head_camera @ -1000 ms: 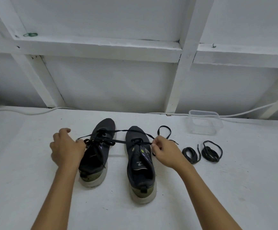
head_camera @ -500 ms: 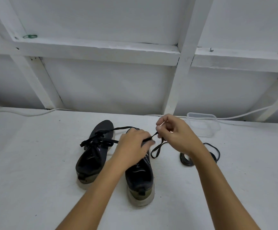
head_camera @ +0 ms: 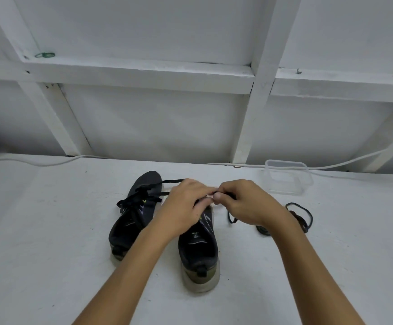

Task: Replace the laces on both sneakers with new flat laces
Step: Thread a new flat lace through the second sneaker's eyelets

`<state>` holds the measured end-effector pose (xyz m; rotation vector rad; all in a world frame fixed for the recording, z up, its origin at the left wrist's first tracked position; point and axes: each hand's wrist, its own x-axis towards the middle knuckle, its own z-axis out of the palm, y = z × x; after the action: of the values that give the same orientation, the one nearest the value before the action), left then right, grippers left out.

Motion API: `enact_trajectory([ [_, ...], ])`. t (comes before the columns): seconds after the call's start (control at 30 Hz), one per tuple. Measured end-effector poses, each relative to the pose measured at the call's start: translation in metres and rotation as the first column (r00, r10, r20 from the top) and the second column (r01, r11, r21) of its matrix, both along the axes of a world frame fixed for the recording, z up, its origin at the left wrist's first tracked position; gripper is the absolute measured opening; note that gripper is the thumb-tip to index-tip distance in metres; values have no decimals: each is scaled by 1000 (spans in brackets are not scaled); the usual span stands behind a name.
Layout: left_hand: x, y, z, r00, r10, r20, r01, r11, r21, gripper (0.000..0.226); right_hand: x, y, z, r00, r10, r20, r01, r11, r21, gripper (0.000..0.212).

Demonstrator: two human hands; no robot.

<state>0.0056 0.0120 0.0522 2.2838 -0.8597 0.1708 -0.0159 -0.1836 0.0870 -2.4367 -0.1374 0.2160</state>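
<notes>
Two dark sneakers stand side by side on the white table, toes pointing away from me. The left sneaker (head_camera: 134,214) has a black flat lace (head_camera: 143,199) threaded loosely through it, one strand running right toward my hands. Above the front of the right sneaker (head_camera: 200,249), my left hand (head_camera: 186,207) and my right hand (head_camera: 244,202) meet fingertip to fingertip and pinch a black lace. A loop of that lace (head_camera: 231,218) hangs below my right hand. The right sneaker's toe is hidden under my hands.
Coiled dark laces (head_camera: 298,218) lie on the table right of my right wrist. An empty clear plastic container (head_camera: 289,177) stands at the back right near the wall. A white cable (head_camera: 50,161) runs along the table's back edge.
My hands have come lower and closer together above the right sneaker. One second ago my left hand was at the left sneaker's laces; it has since crossed over to the right one.
</notes>
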Motion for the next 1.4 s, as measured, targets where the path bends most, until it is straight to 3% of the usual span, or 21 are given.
enact_trajectory([
  [0.1,4,7,2,979,203,-15,-203,972,-120,11,-3,-6,2,1000,-22,-7,22,1000,-3,23],
  [0.17,9,25,3,860,502,-94,-510,844,-164,10,-6,-15,2,998,-63,-22,63,998,-11,24],
  [0.23,15,43,3,704,704,-92,-710,697,-98,9,-10,-21,1,996,-85,-30,85,996,-6,26],
  [0.3,14,46,3,747,665,13,-665,747,-4,17,-11,-19,-1,996,-79,-31,79,997,6,28],
  [0.4,6,29,7,959,275,72,-280,957,75,50,-8,-3,1,999,-28,-22,28,999,22,28],
  [0.47,4,14,8,998,64,27,-66,994,89,41,-6,6,2,1000,7,-9,-7,1000,28,27],
  [0.53,3,7,6,1000,2,0,-2,997,76,19,-5,9,3,1000,15,-10,-15,999,35,26],
  [0.8,18,32,6,929,340,148,-355,931,84,9,-9,-10,-12,990,-86,-113,83,996,-32,29],
  [1.07,31,43,11,822,556,120,-565,824,53,10,-10,-6,-25,982,-117,-145,111,993,-50,25],
  [1.23,40,51,19,803,584,120,-587,809,-16,11,-11,-7,-33,980,-137,-142,136,991,-14,30],
  [1.3,42,52,23,819,573,-21,-568,807,-159,8,-10,-6,-36,980,-159,-119,161,987,8,30],
  [1.4,42,45,32,848,380,-370,-521,730,-443,14,-8,-5,-38,977,-207,-55,210,977,42,26],
])
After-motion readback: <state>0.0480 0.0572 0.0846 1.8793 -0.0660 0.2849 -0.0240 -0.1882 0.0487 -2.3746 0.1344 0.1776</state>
